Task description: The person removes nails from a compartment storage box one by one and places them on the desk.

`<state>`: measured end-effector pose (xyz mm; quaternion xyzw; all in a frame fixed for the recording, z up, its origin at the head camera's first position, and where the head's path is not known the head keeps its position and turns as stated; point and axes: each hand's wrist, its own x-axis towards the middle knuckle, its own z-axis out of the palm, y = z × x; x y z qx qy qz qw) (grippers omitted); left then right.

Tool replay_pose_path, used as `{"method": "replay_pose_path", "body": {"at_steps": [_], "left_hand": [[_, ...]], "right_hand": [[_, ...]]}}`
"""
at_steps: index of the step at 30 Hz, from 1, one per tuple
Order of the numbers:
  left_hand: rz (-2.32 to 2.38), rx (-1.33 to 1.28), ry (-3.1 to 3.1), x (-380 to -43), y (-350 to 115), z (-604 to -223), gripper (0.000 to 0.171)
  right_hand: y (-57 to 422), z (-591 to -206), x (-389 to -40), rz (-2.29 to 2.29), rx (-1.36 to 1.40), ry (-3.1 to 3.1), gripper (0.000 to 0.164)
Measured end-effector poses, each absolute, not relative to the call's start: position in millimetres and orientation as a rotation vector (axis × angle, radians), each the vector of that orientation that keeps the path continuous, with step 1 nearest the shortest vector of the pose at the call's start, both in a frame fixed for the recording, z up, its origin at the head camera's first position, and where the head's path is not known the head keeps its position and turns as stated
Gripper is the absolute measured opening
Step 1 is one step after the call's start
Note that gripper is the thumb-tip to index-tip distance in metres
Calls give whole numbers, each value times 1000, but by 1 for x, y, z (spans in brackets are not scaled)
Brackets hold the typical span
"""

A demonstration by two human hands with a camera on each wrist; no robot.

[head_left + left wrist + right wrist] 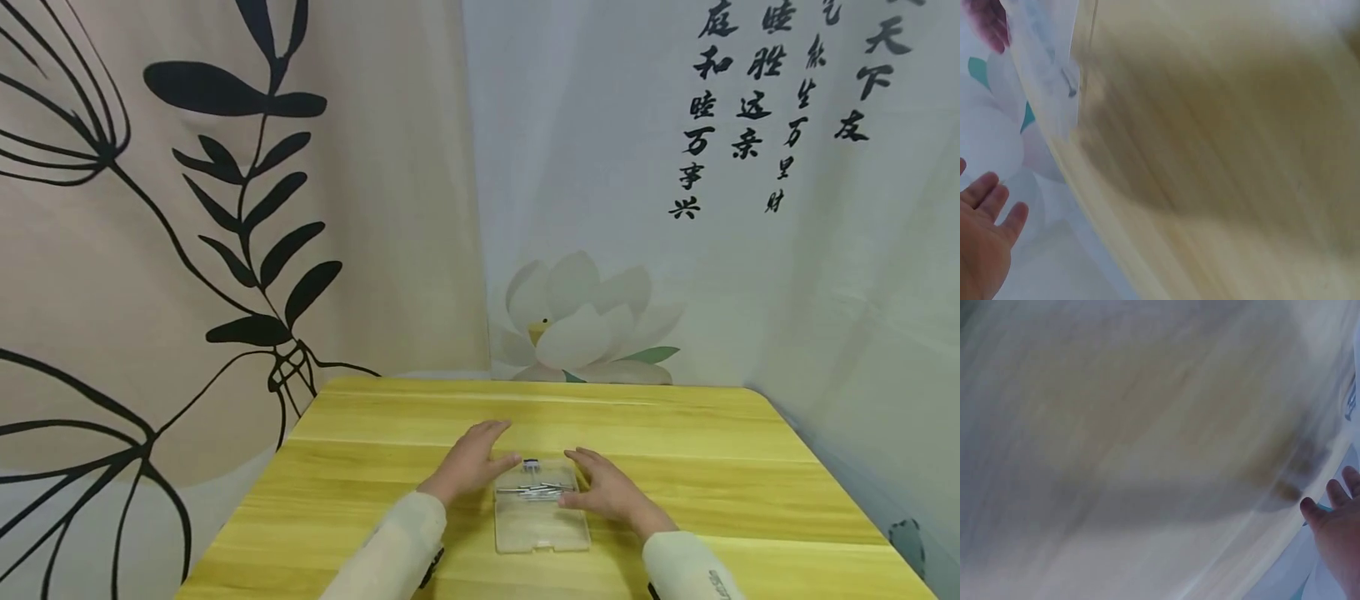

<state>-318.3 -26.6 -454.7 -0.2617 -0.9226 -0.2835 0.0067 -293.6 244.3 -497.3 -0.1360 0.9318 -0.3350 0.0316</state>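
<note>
1. The clear box (542, 533) lies on the worktop (360, 475) between the hands, thin metal pieces (532, 492) across its middle.
2. Left hand (472, 461): spread, thumb apart. Right hand (611, 492): also spread, its thumb overlapping the box's right edge; contact unclear.
3. Behind, a backdrop (412, 208) shows a lotus and dark plants.
4. Black writing (701, 106) includes "和睦万事兴"; print on the right sleeve (678, 560) is illegible.
</note>
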Motion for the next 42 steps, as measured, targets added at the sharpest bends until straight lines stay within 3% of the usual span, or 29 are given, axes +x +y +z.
{"method": "replay_pose_path", "body": {"at_steps": [23, 42], "left_hand": [[-1381, -814, -2788, -305, -11, -473, 37], [-1407, -844, -2757, -306, -7, -476, 29]], "right_hand": [[243, -501, -290, -1151, -320, 2809, 82], [238, -501, -281, -1156, -291, 2828, 79]]}}
